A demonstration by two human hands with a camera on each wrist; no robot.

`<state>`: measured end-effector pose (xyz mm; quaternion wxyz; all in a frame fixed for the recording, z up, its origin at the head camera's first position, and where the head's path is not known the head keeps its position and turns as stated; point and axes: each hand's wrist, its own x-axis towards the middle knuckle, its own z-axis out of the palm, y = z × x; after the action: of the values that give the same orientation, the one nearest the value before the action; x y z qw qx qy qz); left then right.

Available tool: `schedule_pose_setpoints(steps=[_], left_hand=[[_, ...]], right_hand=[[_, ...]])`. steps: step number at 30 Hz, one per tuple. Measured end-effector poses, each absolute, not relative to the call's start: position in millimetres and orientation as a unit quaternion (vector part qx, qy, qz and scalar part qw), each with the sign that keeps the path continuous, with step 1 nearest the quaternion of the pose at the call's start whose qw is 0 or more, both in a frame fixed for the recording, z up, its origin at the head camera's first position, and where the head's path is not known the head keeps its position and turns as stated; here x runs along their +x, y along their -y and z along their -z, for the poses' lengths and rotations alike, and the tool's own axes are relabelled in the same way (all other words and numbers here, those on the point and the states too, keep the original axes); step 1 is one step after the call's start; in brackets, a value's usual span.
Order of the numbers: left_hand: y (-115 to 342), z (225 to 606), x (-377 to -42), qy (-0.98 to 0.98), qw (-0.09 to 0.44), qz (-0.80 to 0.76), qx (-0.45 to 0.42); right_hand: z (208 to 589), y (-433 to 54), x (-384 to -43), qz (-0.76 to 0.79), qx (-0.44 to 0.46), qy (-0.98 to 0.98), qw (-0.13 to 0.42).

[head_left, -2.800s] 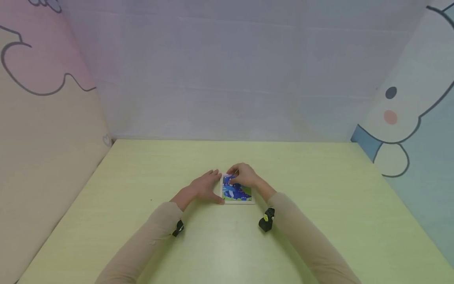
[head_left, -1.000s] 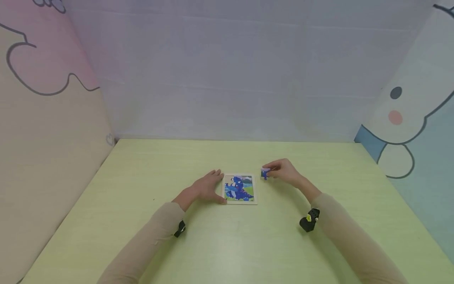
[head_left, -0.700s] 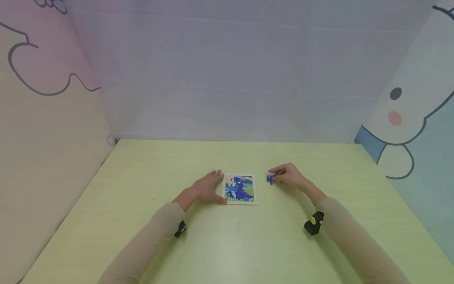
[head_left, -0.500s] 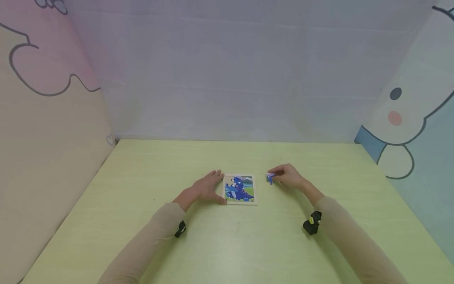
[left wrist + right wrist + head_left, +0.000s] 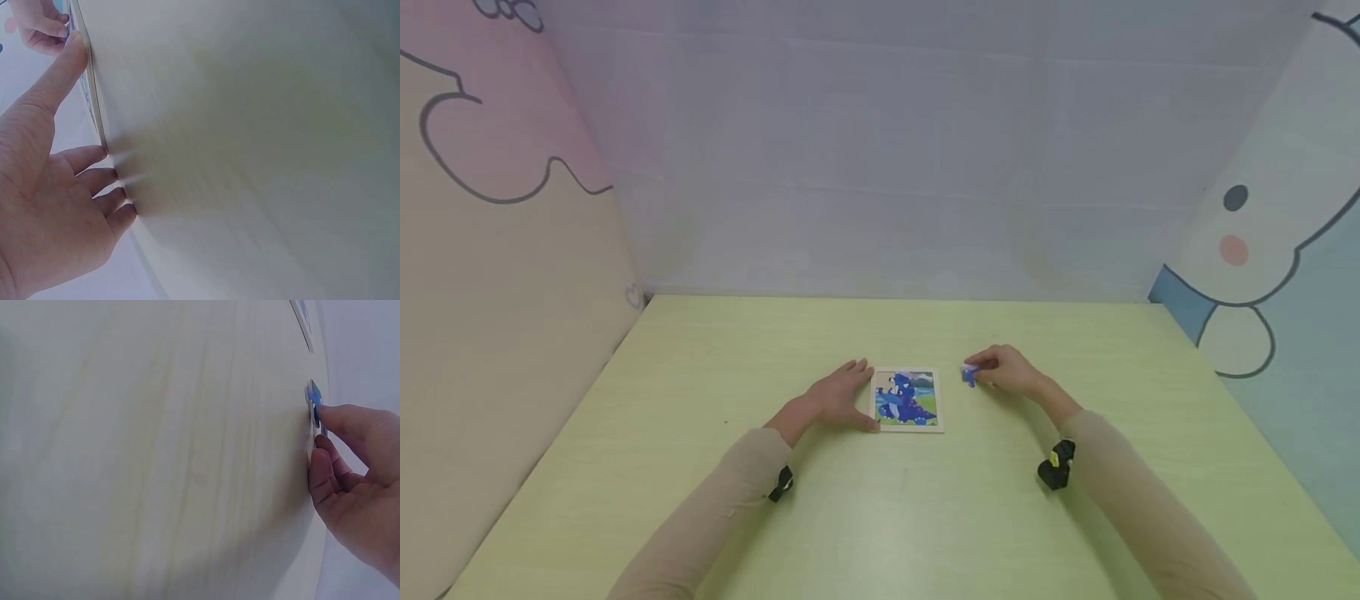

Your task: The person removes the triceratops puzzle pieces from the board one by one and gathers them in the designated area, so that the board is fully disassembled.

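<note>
A square jigsaw puzzle (image 5: 907, 400) with a blue dinosaur picture and a pale wooden rim lies flat on the table. A beige patch of bare tray shows in its upper left corner. My left hand (image 5: 837, 395) rests against the puzzle's left side, fingers extended and thumb at the near left corner; the left wrist view shows the fingertips on the tabletop beside the rim. Right of the puzzle and apart from it, my right hand (image 5: 1009, 371) pinches a small blue puzzle piece (image 5: 968, 372) between thumb and fingers. In the right wrist view the piece (image 5: 315, 394) appears tilted, partly hidden by the thumb.
The pale yellow-green table (image 5: 865, 517) ends at a grey-white backdrop (image 5: 880, 167). Printed cartoon panels stand on the left (image 5: 505, 250) and right (image 5: 1285, 275). A black wrist camera (image 5: 1056, 465) hangs below my right sleeve.
My right hand was over the puzzle and has moved right, now holding a puzzle piece. In the last half second it shifted slightly left, the piece turning a little. My left hand stayed put.
</note>
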<state>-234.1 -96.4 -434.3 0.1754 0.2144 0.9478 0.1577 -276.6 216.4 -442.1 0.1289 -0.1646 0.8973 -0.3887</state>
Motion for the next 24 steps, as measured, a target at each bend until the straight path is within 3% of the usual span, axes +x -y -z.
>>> schedule_pose_setpoints(steps=[16,24], left_hand=[[96.2,433.3,-232.8,-0.948,0.176,-0.16,0.212],[96.6,433.7,-233.7,-0.947,0.175,-0.165,0.213]], right_hand=[[443.6,-216.5,-276.8,0.384,-0.175,-0.899,0.122],[439.3,-209.2,-275.5,0.376,-0.154,-0.91,0.086]])
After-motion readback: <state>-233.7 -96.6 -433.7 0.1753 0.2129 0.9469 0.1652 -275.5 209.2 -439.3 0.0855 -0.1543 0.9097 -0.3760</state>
